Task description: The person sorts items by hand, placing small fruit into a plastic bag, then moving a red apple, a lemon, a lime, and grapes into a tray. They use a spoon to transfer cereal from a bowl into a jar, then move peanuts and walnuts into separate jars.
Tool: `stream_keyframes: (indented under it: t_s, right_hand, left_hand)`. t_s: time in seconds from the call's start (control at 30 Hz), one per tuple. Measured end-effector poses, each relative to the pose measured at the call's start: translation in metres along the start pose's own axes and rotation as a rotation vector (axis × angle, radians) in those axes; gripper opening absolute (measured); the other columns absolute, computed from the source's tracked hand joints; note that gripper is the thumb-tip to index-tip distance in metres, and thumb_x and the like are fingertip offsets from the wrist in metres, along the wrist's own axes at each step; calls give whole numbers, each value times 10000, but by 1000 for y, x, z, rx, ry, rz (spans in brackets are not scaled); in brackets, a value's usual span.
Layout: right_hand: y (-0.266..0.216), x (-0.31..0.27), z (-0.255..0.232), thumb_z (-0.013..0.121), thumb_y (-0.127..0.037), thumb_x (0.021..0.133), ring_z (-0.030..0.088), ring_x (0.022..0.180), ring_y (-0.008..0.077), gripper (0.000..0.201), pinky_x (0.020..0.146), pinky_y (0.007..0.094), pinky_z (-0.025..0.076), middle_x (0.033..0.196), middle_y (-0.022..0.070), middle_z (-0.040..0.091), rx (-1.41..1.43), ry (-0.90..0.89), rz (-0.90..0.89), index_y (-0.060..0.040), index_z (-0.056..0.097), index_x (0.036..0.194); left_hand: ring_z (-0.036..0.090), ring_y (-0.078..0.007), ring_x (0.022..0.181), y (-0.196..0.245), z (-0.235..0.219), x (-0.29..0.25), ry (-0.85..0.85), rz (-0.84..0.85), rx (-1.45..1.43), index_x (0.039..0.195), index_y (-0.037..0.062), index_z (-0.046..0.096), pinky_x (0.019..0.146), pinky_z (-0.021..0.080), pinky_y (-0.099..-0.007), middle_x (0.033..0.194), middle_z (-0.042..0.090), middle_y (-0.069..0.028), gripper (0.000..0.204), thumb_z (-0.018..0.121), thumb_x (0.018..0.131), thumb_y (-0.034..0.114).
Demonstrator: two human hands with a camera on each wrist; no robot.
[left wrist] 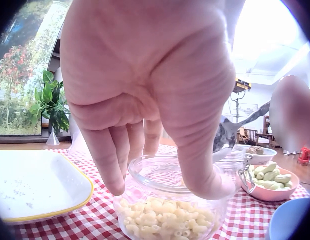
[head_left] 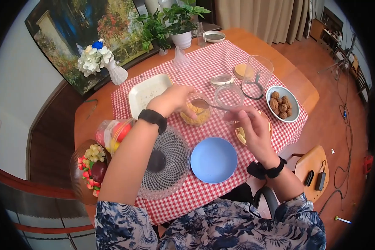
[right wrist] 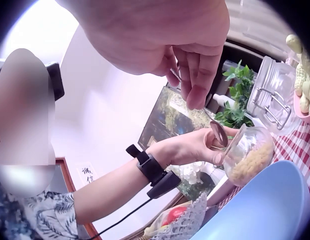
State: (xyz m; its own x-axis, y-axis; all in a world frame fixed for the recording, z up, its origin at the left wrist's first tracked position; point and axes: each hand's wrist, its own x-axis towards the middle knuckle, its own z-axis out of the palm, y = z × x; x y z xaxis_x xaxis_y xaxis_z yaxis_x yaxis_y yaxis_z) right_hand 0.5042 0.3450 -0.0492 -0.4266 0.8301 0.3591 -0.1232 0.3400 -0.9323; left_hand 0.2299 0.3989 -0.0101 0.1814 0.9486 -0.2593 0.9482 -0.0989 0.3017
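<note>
Small macaroni (left wrist: 167,216) partly fills a clear glass bowl (head_left: 202,121) on the checked cloth. My left hand (head_left: 173,101) grips the bowl from above, its fingers on one side of the rim and thumb on the other. My right hand (head_left: 253,129) pinches the handle of a metal spoon (right wrist: 218,133). The spoon's head hangs over the bowl's opening, close to my left thumb. Right beside the bowl stands a clear glass jar (right wrist: 275,95) with a wire clasp. A light blue bowl (head_left: 213,160) sits nearer to me.
A white tray (head_left: 134,100) lies left of the macaroni. A patterned glass bowl (head_left: 171,183) and artificial fruit (head_left: 96,171) are at front left. To the right are a pink bowl of peanuts (left wrist: 270,175), walnuts (head_left: 281,104) in a bowl and a tall glass container (head_left: 258,68).
</note>
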Motion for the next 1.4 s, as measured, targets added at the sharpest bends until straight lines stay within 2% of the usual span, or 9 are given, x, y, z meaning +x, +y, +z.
stream_keyframes:
  t_s: [0.13, 0.33, 0.47, 0.57, 0.9, 0.97, 1.13, 1.27, 1.4]
  right_hand:
    - [-2, -31, -9, 424, -220, 1075, 691, 947, 188, 297, 741, 292, 571, 1011, 135, 699, 90, 103, 5, 18, 573, 1171]
    - [23, -104, -32, 418, -311, 1076, 713, 912, 228, 359, 699, 301, 571, 992, 158, 707, 325, 227, 437, 8, 569, 1140]
    - [32, -126, -29, 425, -342, 1072, 708, 934, 237, 390, 712, 306, 559, 1045, 165, 692, 413, 179, 451, 10, 551, 1184]
    - [33, -130, -28, 413, -325, 1077, 707, 927, 223, 379, 711, 292, 563, 1032, 158, 691, 452, 157, 439, 11, 548, 1189]
    - [34, -125, -26, 438, -294, 1072, 705, 901, 189, 359, 723, 273, 565, 1065, 143, 690, 524, 127, 494, 6, 547, 1234]
    - [33, -130, -25, 456, -283, 1067, 700, 909, 179, 370, 729, 270, 562, 1087, 137, 684, 515, 88, 520, -4, 527, 1299]
    - [39, -137, -24, 463, -273, 1066, 695, 917, 175, 382, 731, 271, 560, 1082, 138, 682, 525, 62, 541, -6, 507, 1335]
    - [41, -142, -34, 460, -263, 1067, 697, 866, 170, 388, 715, 264, 562, 1055, 141, 686, 496, -15, 573, -6, 491, 1355]
    - [30, -144, -59, 452, -260, 1069, 691, 785, 155, 377, 665, 250, 553, 986, 125, 695, 437, -7, 656, 3, 512, 1332]
  left_hand:
    - [658, -307, 1092, -1, 0, -2, 23, 29, 0, 1275, 74, 620, 951, 507, -371, 1137, 705, -153, 799, 938, 565, 261]
    - [654, -328, 1091, 2, 2, -6, -4, 47, 76, 1313, 69, 580, 957, 503, -381, 1180, 679, -185, 799, 903, 623, 308]
    - [647, -338, 1100, 2, 14, -4, -37, 37, 56, 1330, 44, 552, 962, 500, -390, 1201, 662, -208, 815, 882, 651, 350]
    - [639, -337, 1119, -3, 19, -4, 122, 294, 69, 1321, 9, 546, 973, 494, -392, 1191, 662, -213, 835, 869, 663, 409]
    - [634, -291, 1139, 1, -6, 37, -192, -317, -210, 1345, -23, 527, 971, 503, -360, 1205, 641, -212, 914, 856, 684, 516]
    - [642, -299, 1109, 2, 3, 30, -81, -29, 49, 1320, -17, 531, 961, 503, -362, 1190, 644, -206, 898, 875, 663, 488]
    - [618, -344, 1123, 18, 16, -5, -5, 64, -12, 1283, -17, 511, 988, 467, -385, 1220, 615, -230, 855, 892, 649, 411]
    - [367, -414, 1407, 58, 26, -57, 367, 211, 92, 1482, -68, 281, 1166, 323, -418, 1490, 355, -330, 1062, 845, 713, 398]
    - [286, -456, 1434, 123, 64, -139, 185, 172, 134, 1475, 80, 415, 1160, 222, -605, 1553, 286, -260, 983, 857, 657, 396]
